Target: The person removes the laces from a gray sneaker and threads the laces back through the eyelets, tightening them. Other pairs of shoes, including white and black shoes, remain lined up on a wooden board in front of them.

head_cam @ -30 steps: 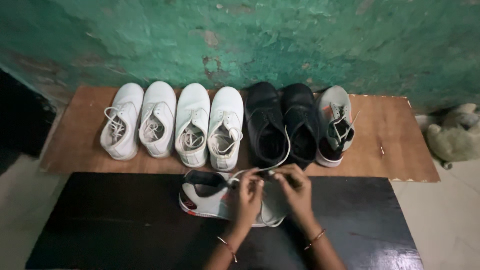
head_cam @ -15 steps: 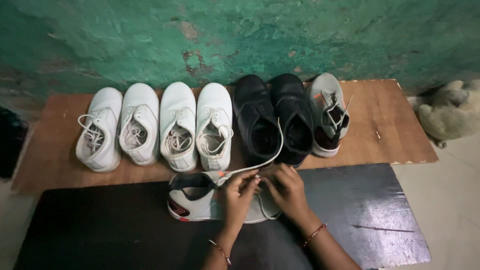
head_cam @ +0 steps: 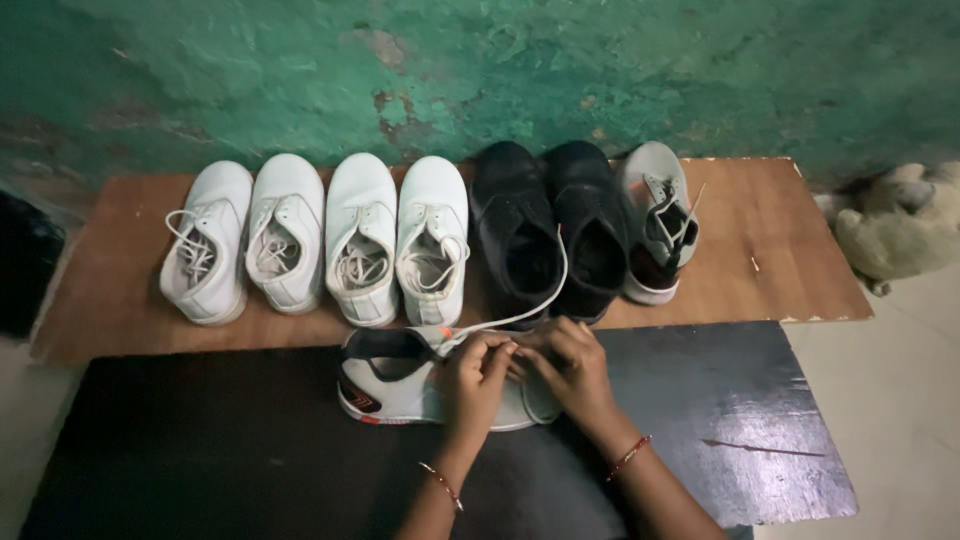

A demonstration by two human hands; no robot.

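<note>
Left hand [head_cam: 478, 372]: grip pinching white shoelace [head_cam: 540, 300] over grey sneaker [head_cam: 400, 385].
Right hand [head_cam: 570, 368]: touching the left, grip state unclear.
Beyond: black shoes [head_cam: 550, 230].
Beneath: dark counter [head_cam: 200, 450].

Two bare forearms enter from the bottom edge, with no sleeves in view. The left hand [head_cam: 478, 378] has a thin bracelet [head_cam: 441, 484] of red and pale beads at its wrist. The right hand [head_cam: 572, 368] has a similar thin red bracelet [head_cam: 629, 457] at its wrist. No rings or gloves show, and the fingernails appear short and unpainted.
</note>
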